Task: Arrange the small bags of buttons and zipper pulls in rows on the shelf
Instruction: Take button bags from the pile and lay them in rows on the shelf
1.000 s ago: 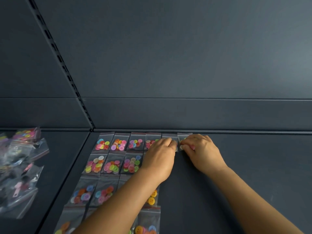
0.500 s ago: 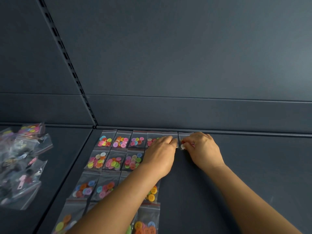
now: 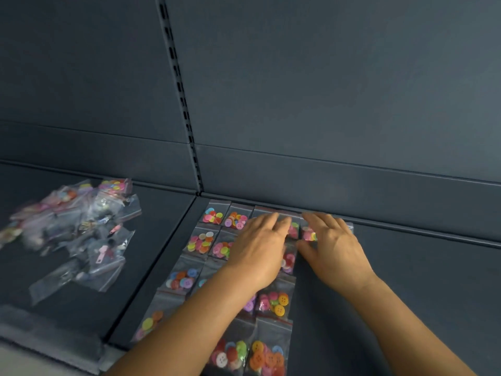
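From my remote feed, a person's left hand (image 3: 260, 249) and right hand (image 3: 334, 252) lie flat, fingers relaxed and spread, gripping nothing, on the back row of small button bags (image 3: 272, 301) laid in rows on the dark shelf (image 3: 423, 289). The newest bag (image 3: 310, 234) sits under the right fingertips at the row's 3 o'clock end. At 9 o'clock, well apart, a loose pile of unsorted bags (image 3: 78, 229) waits.

Button bags (image 3: 273, 301) — flat rows — shelf (image 3: 423, 280)
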The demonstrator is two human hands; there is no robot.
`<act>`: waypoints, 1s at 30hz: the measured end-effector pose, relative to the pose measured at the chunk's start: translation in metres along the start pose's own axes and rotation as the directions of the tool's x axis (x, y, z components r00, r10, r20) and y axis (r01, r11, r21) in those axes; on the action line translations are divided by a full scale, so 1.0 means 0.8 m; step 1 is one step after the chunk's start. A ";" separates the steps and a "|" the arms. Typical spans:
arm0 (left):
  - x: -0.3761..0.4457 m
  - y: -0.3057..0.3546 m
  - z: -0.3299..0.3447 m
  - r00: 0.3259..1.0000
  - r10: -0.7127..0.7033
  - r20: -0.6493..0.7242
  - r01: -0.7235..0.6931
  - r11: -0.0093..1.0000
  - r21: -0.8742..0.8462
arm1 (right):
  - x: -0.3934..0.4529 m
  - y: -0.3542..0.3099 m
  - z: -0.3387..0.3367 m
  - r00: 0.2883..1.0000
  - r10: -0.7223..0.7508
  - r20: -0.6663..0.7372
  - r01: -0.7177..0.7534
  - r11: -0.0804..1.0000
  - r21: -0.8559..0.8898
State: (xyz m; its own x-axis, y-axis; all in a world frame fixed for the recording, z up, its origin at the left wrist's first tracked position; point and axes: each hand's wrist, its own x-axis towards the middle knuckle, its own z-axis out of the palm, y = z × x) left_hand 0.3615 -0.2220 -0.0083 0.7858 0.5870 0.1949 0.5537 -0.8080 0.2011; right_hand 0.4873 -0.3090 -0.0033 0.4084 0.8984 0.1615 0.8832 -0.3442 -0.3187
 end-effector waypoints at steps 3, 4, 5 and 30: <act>-0.025 -0.037 -0.020 0.997 -0.061 -0.039 0.060 0.998 -0.012 | 0.004 -0.039 0.006 0.996 -0.089 0.015 0.089 0.996 0.014; -0.033 -0.050 -0.027 0.996 -0.076 -0.054 0.075 0.997 -0.018 | 0.007 -0.053 0.009 0.993 -0.117 0.018 0.117 0.993 0.018; -0.041 -0.064 -0.034 0.994 -0.087 -0.067 0.086 0.996 -0.024 | 0.010 -0.069 0.012 0.990 -0.142 0.020 0.141 0.990 0.026; -0.153 -0.455 -0.123 0.969 -0.228 -0.092 0.226 0.974 -0.032 | 0.114 -0.423 0.156 0.985 -0.161 0.062 0.152 0.980 0.128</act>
State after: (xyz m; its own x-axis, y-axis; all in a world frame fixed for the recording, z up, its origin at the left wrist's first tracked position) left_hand 0.0369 0.0050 -0.0106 0.6099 0.7581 0.2310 0.7080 -0.6522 0.2710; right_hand 0.1968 -0.0766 0.0027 0.2462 0.9572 0.1521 0.8980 -0.1662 -0.4073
